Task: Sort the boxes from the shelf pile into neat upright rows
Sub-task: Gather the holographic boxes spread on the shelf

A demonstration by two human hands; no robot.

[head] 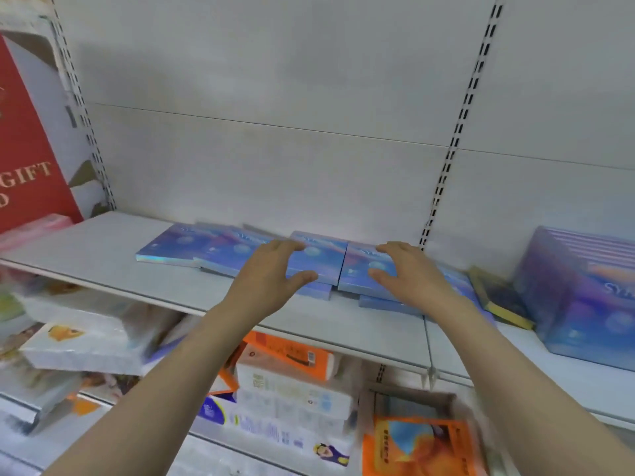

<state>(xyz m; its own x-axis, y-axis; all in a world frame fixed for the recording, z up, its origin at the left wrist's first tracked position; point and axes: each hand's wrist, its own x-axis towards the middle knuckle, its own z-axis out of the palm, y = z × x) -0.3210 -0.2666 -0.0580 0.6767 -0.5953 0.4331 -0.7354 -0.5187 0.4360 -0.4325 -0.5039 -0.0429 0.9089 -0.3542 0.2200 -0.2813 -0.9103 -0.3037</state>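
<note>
Both hands, left hand (271, 273) and right hand (405, 273), hover spread and holding nothing over flat blue boxes (240, 252) strewn mid-frame on the white shelf (103, 249); thin, stiff and glossy, probably light, best pinched by the edges.

Lower-shelf packs (86, 341) blurred — red gift box (27, 149) cut off at left edge.

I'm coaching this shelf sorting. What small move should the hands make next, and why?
Probably close the left hand on the flat blue box beneath it and stand it upright: both hands, the right hand too, hover open, and the boxes lie flat, overlapping.
</note>
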